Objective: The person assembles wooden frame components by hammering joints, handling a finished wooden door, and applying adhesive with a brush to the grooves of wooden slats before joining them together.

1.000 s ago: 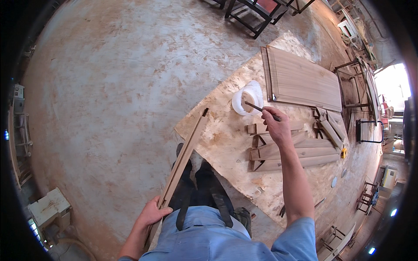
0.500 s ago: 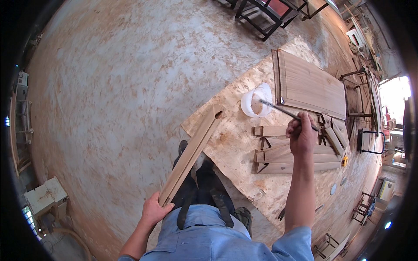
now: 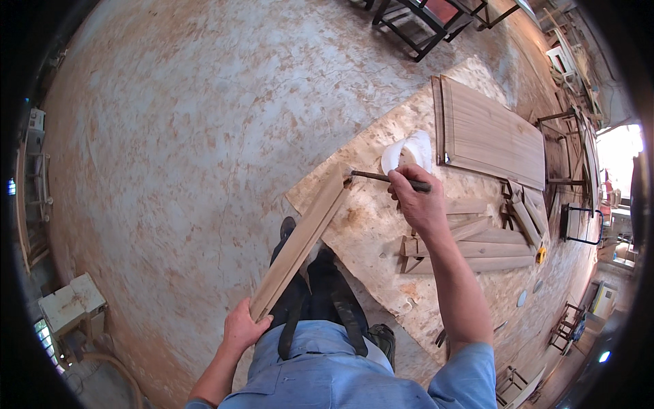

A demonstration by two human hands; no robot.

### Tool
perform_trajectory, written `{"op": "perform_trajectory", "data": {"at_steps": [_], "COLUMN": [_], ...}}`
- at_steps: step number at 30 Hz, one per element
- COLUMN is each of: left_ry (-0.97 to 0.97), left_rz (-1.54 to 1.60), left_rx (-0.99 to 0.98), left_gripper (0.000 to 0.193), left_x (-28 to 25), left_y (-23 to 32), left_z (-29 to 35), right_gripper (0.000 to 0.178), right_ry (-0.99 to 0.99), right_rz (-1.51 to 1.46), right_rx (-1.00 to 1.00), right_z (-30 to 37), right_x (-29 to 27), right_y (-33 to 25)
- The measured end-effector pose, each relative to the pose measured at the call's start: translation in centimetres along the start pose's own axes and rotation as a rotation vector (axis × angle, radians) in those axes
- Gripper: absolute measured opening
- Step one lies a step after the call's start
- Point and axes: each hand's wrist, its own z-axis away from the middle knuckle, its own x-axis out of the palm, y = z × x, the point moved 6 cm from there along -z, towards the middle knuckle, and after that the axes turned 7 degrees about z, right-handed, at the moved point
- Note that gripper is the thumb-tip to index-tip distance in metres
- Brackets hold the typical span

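Wooden slat (image 3: 300,244), clamped at its near end in the left hand (image 3: 242,328), slants up to the board (image 3: 354,232), where the right hand's (image 3: 417,203) fingers pinch a brush (image 3: 388,178) touching its far end; gluing looks barely begun.

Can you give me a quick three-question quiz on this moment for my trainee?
1. True or false: the left hand grips the near end of the long wooden slat.
2. What does the right hand hold? A) a thin brush B) a hammer C) a tape measure
3. Where does the tip of the brush point?

Key:
1. True.
2. A.
3. At the far end of the slat, which rests on the plywood sheet near the white container.
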Motion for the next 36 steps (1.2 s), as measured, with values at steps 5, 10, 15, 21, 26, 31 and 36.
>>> {"op": "perform_trajectory", "data": {"at_steps": [5,10,15,21,26,31,36], "left_ry": [-0.014,-0.013,0.011,0.006,-0.010,-0.022,-0.024], "left_rz": [-0.017,0.002,0.059,0.090,0.093,0.125,0.115], "left_rx": [0.005,0.002,0.022,0.031,0.028,0.011,0.013], "left_gripper": [0.069,0.060,0.051,0.053,0.053,0.053,0.055], "left_x": [-0.1,-0.3,-0.3,-0.1,-0.2,0.1,0.0], "left_y": [0.2,0.5,0.7,0.6,1.1,0.9,1.3], "left_z": [-0.3,-0.3,-0.2,-0.2,-0.1,0.0,0.2], "right_gripper": [0.016,0.015,0.014,0.013,0.012,0.010,0.010], "right_ry": [0.012,-0.015,-0.018,-0.014,-0.058,-0.059,-0.067], "right_rz": [0.030,0.021,-0.075,-0.051,-0.052,-0.022,-0.073], "right_rx": [-0.154,-0.153,-0.087,-0.181,-0.167,-0.215,-0.185], "right_z": [-1.0,-0.5,-0.2,-0.4,1.5,3.4,4.3], "right_x": [1.0,1.7,1.1,2.0,1.7,1.5,1.0], "right_y": [-0.3,0.8,0.7,1.3,1.3,1.4,1.4]}}
